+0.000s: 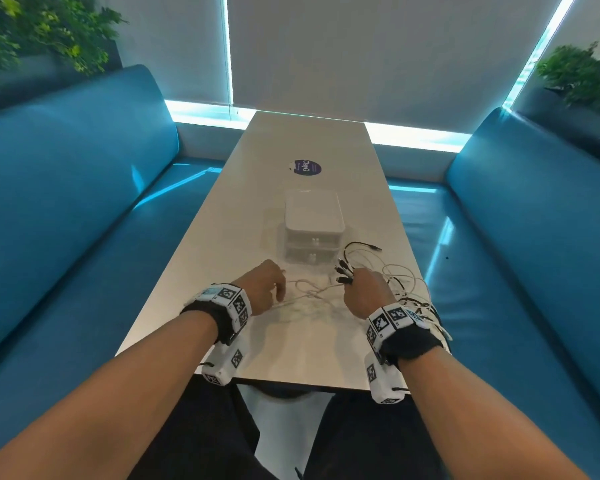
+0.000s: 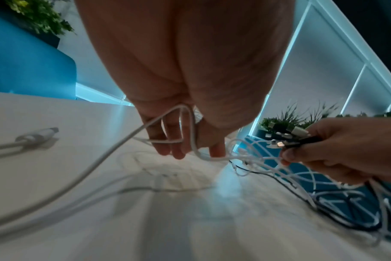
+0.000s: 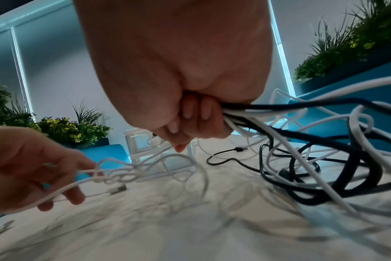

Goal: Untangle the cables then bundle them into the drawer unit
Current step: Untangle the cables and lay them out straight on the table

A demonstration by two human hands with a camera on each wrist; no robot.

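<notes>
A tangle of white and black cables [image 1: 407, 294] lies on the white table [image 1: 302, 348], trailing off its right edge. My right hand [image 1: 366, 289] grips a bunch of cable ends [image 1: 343, 271], fingers curled tight round them [image 3: 190, 120]. My left hand [image 1: 269, 287] holds a knotted white cable [image 2: 145, 127] looped over its curled fingers [image 2: 172, 143]; the knot [image 3: 114, 176] stretches between both hands. The clear drawer unit [image 1: 313, 226] with a white top stands just beyond the hands, both drawers closed.
A black USB cable end [image 1: 374, 247] lies right of the drawer unit. A loose white plug [image 2: 45, 133] rests on the table to the left. A dark round sticker [image 1: 305, 167] marks the far tabletop. Blue benches [image 1: 66, 188] flank the table.
</notes>
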